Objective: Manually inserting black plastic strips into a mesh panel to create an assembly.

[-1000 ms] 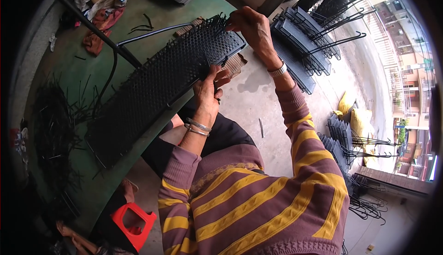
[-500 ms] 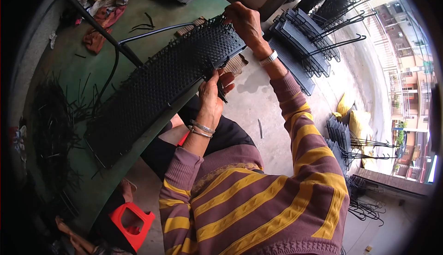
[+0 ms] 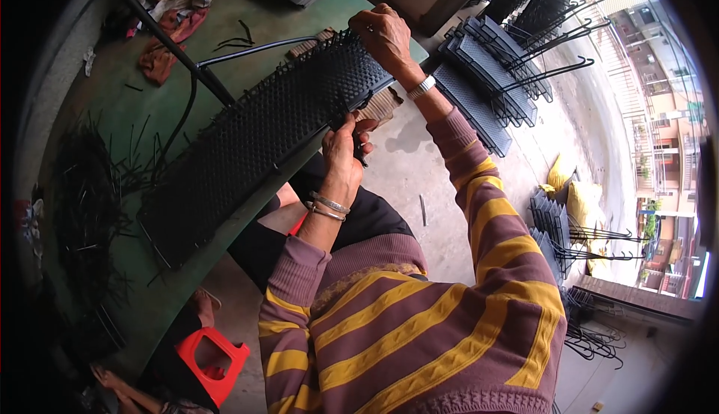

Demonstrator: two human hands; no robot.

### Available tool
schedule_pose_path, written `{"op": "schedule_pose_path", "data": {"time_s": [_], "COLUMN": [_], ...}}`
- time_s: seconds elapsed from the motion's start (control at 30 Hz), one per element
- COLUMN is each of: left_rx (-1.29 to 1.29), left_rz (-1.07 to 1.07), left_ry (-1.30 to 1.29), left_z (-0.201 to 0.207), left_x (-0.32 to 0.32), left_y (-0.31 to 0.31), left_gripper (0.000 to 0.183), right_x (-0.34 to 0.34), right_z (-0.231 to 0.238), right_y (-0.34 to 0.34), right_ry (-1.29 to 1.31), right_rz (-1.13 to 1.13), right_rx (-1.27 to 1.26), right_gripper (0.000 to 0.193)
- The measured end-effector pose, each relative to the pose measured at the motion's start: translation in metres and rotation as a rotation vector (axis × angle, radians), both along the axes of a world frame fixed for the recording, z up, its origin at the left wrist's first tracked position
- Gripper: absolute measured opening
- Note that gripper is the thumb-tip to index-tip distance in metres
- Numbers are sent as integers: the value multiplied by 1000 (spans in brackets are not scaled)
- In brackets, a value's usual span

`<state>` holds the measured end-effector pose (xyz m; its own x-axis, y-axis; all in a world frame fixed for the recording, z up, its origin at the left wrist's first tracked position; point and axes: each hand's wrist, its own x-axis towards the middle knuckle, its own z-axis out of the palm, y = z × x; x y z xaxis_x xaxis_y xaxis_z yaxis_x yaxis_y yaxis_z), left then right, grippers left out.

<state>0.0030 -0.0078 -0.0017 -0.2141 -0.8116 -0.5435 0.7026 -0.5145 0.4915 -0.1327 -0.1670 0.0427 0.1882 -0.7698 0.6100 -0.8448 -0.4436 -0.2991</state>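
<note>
Lying across green desk (image 3: 142, 317): black mesh panel (image 3: 255, 141). Right hand (image 3: 384, 34) clenched on panel's far end; left hand (image 3: 344, 148) gripping panel's near edge. Beside panel: loose black strips (image 3: 90, 204).

Red plastic stool (image 3: 212, 361), rust-coloured rag (image 3: 166, 43) on green table (image 3: 135, 107), stacked black mesh panels (image 3: 487, 84), yellow sacks (image 3: 577, 197).

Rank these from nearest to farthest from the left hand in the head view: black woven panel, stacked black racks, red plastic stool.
1. black woven panel: touched by the left hand.
2. stacked black racks: up and to the right.
3. red plastic stool: far below, lower left.
</note>
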Motion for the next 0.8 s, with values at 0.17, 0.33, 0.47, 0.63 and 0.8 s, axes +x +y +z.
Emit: {"op": "schedule_pose_path", "data": {"time_s": [0.17,0.33,0.47,0.63,0.8], "left_rx": [-10,-28,-85,-59,-40], "left_rz": [11,31,46,67,34], "left_ry": [30,40,12,-10,-31], "left_z": [7,11,15,26,24], "left_x": [0,4,7,1,0], "left_y": [5,6,7,10,9], "left_gripper": [17,18,16,15,14], "right_x": [2,13,4,-5,-9], "right_z": [-16,-9,14,24,35], "right_y": [2,25,55,82,102], "right_ry": [41,153,-391,-416,-377], "right_rz": [-123,-159,101,478,621], "right_rx": [43,-63,526,982,673], "right_gripper": [13,19,31,31,27]}}
